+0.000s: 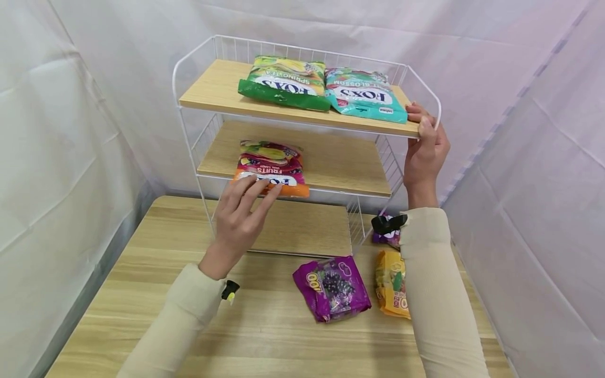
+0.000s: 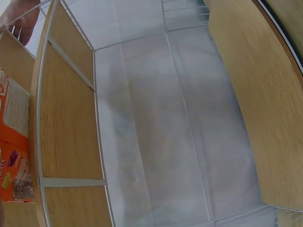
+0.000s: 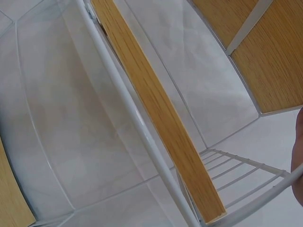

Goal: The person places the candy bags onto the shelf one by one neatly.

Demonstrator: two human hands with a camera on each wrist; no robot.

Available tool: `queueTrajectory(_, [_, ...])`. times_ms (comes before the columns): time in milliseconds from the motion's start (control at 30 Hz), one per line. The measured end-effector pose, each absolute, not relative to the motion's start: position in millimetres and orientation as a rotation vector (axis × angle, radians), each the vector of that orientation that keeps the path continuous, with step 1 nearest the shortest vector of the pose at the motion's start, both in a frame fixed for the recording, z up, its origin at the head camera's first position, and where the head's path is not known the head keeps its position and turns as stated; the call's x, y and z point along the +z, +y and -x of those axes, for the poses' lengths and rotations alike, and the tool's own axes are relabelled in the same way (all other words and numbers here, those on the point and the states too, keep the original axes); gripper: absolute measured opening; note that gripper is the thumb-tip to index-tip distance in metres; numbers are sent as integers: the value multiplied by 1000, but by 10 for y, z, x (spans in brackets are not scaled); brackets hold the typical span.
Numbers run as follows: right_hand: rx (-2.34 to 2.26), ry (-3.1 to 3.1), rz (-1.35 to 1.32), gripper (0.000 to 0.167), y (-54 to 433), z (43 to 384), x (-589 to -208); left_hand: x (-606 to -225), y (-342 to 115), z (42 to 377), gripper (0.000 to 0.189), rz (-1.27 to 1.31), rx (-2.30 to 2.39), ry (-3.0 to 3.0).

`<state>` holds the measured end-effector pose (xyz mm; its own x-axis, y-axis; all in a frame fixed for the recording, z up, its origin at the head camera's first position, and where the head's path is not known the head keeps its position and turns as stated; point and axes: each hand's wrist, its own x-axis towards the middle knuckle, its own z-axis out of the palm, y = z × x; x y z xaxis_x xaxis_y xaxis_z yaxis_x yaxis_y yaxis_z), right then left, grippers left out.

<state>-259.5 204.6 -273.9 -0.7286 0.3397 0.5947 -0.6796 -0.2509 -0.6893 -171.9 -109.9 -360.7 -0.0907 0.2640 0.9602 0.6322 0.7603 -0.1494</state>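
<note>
A white wire rack with wooden shelves (image 1: 337, 163) stands in the head view. On its middle shelf lies a red and orange bag of fruit candy (image 1: 274, 160). The fingers of my left hand (image 1: 236, 223), slightly bent, touch this bag's orange front edge. In the left wrist view the orange bag (image 2: 14, 142) shows beyond the shelf's edge. My right hand (image 1: 427, 152) grips the right front corner of the top shelf, fingers above the board and beside the wire frame. Only part of that hand (image 3: 297, 156) enters the right wrist view.
A green candy bag (image 1: 285, 84) and a teal one (image 1: 364, 94) lie side by side on the top shelf. On the wooden table (image 1: 189, 315) a purple bag (image 1: 333, 289) lies before the rack. A yellow bag (image 1: 389, 283) and another purple bag (image 1: 385, 239) lie near my right sleeve.
</note>
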Motion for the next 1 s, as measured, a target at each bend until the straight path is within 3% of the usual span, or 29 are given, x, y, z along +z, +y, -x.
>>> queueTrajectory(1000, [2025, -1352, -433, 27, 2064, 2608, -2749, -3596, -1095, 1958, 25, 649, -386, -1896])
